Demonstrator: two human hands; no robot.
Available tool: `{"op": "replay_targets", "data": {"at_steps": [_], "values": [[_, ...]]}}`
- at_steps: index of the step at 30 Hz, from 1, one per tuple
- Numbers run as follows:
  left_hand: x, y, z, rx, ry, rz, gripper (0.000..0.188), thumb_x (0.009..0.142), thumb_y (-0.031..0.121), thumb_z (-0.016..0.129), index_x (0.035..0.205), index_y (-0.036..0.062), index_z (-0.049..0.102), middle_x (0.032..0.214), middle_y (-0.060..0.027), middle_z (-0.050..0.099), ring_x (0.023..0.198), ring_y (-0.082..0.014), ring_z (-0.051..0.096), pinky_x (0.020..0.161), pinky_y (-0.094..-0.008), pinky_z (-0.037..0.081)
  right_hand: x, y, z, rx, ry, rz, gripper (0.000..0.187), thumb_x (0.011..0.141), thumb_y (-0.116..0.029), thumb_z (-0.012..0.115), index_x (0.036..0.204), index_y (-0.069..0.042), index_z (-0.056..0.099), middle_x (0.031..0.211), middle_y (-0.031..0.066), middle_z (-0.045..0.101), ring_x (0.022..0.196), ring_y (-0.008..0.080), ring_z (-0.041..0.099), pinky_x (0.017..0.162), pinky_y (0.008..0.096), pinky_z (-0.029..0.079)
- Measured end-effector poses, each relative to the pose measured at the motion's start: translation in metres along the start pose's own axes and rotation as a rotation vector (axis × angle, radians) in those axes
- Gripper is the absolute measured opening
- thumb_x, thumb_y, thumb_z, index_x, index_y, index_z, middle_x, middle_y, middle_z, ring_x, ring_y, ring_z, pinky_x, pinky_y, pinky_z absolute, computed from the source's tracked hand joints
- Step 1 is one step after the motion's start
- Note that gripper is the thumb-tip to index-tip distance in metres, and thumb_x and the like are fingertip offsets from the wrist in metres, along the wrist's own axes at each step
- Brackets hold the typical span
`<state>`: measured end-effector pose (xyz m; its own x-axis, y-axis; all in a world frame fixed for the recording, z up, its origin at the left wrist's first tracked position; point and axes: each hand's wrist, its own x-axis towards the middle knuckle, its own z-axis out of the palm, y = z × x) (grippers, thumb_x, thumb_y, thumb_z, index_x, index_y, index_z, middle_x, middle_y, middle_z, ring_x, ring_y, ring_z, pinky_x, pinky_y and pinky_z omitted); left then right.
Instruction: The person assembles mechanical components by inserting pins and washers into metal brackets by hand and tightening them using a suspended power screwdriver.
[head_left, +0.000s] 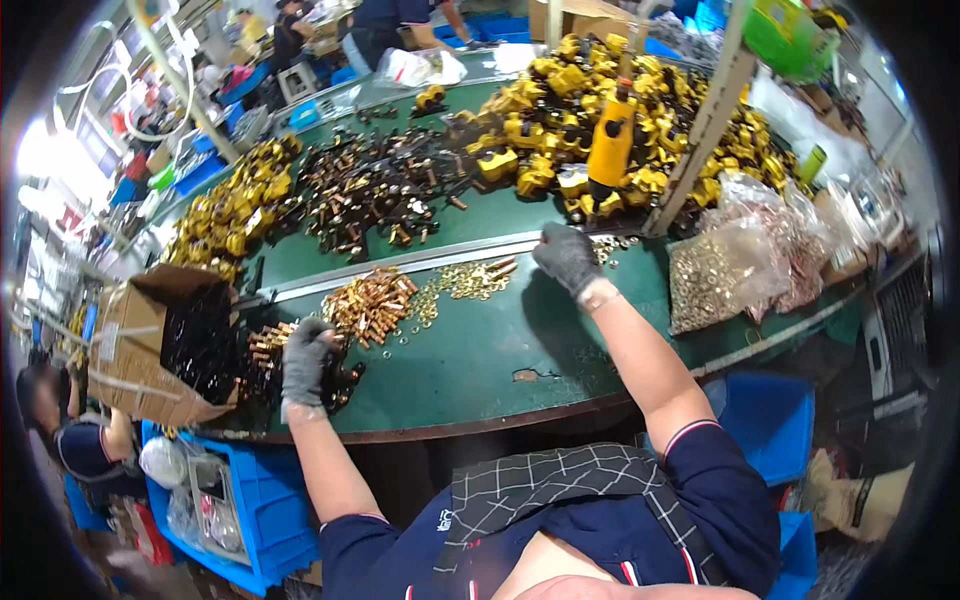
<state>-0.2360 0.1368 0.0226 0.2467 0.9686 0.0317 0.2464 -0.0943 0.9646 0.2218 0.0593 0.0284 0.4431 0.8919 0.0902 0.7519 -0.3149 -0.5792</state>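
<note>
My left hand (308,368), in a grey glove, is curled at the edge of a pile of copper-coloured pins (368,305). Small black parts (345,384) lie right beside its fingers. Further right, my gloved right hand (567,258) is closed above the green table, near a metal strip (440,257). What either hand holds, if anything, is hidden by the fingers. Small brass rings (425,305) are scattered between the hands, and a few more nuts or rings (612,245) lie just past my right hand. A yellow power screwdriver (610,145) hangs upright beyond it.
An open cardboard box (140,345) of black parts stands at the left. Behind the strip lie heaps of yellow housings (540,125) and dark metal-tipped parts (370,185). Bags of small fittings (710,280) sit right, near a slanted post (705,125). Blue bins (765,425) stand below.
</note>
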Motion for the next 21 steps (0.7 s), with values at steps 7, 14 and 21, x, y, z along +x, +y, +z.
{"op": "replay_targets", "data": {"at_steps": [7, 14, 21], "values": [[-0.007, 0.039, 0.002, -1.133, -0.181, 0.005, 0.06, 0.089, 0.006, 0.058, 0.144, 0.0041, 0.035, 0.079, -0.0011, 0.046, 0.057, -0.0071, 0.034, 0.051, -0.0216, 0.033, 0.009, -0.032, 0.013, 0.514, 0.068, -0.732, 0.082, 0.076, -0.024, 0.075, 0.147, -0.014, 0.034, 0.151, 0.0178, 0.031, 0.14, 0.0344, 0.031, 0.113, 0.0387, 0.031], [-0.034, 0.057, 0.089, -1.149, -0.361, -0.095, 0.044, 0.081, 0.008, 0.067, 0.122, 0.0015, 0.055, 0.087, -0.0061, 0.052, 0.07, -0.0106, 0.045, 0.06, -0.0237, 0.039, -0.006, 0.017, 0.037, -0.224, 0.084, -0.454, 0.017, 0.081, -0.018, 0.061, 0.096, -0.012, 0.066, 0.097, 0.0099, 0.062, 0.093, 0.0286, 0.062, 0.078, 0.0418, 0.052], [-0.056, 0.065, 0.185, -1.317, -0.522, -0.283, 0.025, 0.087, 0.023, 0.065, 0.106, 0.0069, 0.06, 0.104, -0.0155, 0.062, 0.086, -0.0238, 0.062, 0.086, -0.0381, 0.05, -0.014, 0.017, 0.051, -0.361, 0.093, -0.644, 0.013, 0.078, -0.018, 0.065, 0.088, -0.01, 0.062, 0.078, 0.0089, 0.06, 0.077, 0.03, 0.062, 0.069, 0.0425, 0.051]]}}
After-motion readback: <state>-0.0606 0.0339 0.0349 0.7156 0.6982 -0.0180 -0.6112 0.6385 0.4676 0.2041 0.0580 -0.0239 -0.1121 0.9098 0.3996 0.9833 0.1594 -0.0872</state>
